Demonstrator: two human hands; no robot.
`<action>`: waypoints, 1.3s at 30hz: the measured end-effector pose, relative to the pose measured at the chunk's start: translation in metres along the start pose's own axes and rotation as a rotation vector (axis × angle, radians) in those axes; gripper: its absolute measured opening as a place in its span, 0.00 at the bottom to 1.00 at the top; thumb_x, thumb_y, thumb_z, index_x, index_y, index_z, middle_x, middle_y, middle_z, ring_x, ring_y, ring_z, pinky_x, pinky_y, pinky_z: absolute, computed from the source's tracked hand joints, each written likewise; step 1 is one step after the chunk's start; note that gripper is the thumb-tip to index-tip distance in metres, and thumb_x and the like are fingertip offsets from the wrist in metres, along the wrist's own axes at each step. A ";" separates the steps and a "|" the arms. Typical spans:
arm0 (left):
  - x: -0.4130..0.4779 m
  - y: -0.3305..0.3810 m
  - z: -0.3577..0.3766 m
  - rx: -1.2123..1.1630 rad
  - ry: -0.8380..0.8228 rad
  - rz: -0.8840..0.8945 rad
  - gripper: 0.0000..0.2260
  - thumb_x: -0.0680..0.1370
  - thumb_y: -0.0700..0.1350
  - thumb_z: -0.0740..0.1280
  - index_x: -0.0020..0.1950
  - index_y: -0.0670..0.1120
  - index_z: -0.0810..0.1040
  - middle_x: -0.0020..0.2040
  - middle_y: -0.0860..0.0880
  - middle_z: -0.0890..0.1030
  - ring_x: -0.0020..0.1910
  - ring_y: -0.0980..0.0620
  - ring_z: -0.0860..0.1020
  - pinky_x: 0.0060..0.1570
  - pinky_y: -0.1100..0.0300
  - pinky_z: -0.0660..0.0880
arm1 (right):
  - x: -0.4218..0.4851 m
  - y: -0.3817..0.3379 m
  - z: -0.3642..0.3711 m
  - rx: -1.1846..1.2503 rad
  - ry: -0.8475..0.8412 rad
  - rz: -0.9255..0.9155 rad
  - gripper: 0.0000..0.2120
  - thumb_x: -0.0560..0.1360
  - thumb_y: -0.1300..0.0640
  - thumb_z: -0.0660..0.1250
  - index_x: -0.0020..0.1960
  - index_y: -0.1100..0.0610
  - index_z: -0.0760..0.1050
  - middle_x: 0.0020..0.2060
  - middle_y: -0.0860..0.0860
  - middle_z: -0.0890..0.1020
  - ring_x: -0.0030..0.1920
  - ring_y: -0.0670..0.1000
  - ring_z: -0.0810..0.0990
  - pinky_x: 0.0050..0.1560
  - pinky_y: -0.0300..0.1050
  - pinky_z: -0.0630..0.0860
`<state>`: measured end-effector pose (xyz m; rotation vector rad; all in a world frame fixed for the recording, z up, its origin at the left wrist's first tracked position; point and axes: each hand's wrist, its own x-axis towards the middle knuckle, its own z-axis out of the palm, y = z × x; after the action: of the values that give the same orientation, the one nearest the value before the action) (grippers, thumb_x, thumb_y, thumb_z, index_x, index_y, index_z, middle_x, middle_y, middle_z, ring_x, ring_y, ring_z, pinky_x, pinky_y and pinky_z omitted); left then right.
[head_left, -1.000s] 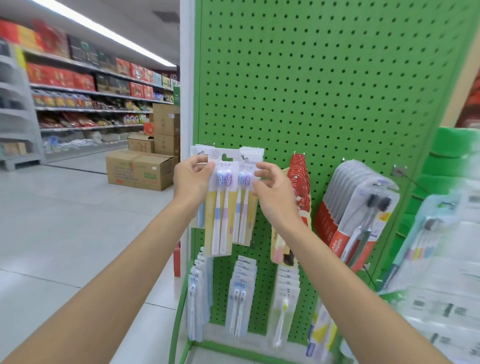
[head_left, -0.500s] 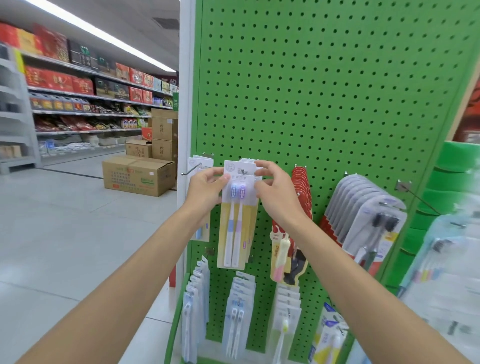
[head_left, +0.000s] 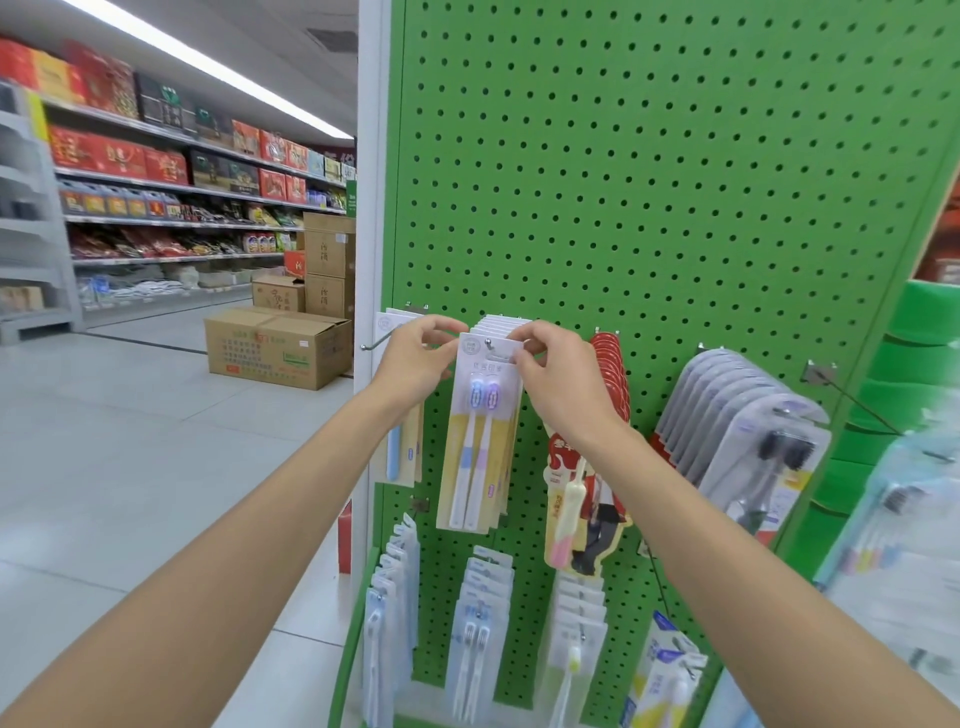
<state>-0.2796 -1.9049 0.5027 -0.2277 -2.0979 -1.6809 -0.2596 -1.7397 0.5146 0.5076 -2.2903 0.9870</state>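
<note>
- Two hands on one item: pack (head_left: 480, 441) of toothbrushes, front of a stack hung on a hook (head_left: 489, 342) of the pegboard (head_left: 649, 182).
- Left hand (head_left: 415, 358): at 9 o'clock of the pack's header, fingers curled, pinching its left top corner.
- Right hand (head_left: 561, 374): at 3 o'clock, thumb and forefinger pinching the right top corner.
- Step, as judged: seating the pack on the hook; the hook tip shows through the hang hole.
- Next move calls for: sliding the header back level along the hook, both corners together, then letting go.
- Pack body hangs toward 6 o'clock, below both hands.
</note>
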 end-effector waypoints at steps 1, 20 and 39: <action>0.002 0.001 0.000 -0.001 -0.022 0.004 0.04 0.80 0.40 0.67 0.50 0.49 0.79 0.50 0.45 0.82 0.47 0.49 0.80 0.45 0.57 0.79 | 0.001 0.000 0.000 -0.004 -0.005 -0.003 0.10 0.80 0.62 0.62 0.59 0.56 0.78 0.45 0.47 0.79 0.37 0.42 0.75 0.38 0.39 0.76; 0.004 -0.002 0.005 -0.207 0.124 -0.035 0.05 0.81 0.40 0.65 0.48 0.48 0.77 0.51 0.47 0.82 0.53 0.47 0.80 0.58 0.48 0.78 | 0.001 -0.002 0.005 -0.007 -0.013 -0.015 0.08 0.81 0.61 0.60 0.52 0.58 0.78 0.37 0.42 0.75 0.34 0.42 0.72 0.35 0.33 0.70; -0.082 -0.048 -0.012 -0.030 0.539 -0.106 0.04 0.82 0.40 0.63 0.51 0.45 0.77 0.39 0.57 0.76 0.38 0.63 0.73 0.37 0.71 0.68 | -0.051 -0.018 0.027 0.156 0.132 0.045 0.20 0.78 0.66 0.59 0.69 0.55 0.66 0.59 0.51 0.71 0.46 0.49 0.76 0.45 0.43 0.73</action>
<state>-0.2228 -1.9164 0.4268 0.3039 -1.7023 -1.6075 -0.2210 -1.7663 0.4763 0.4425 -2.1271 1.1924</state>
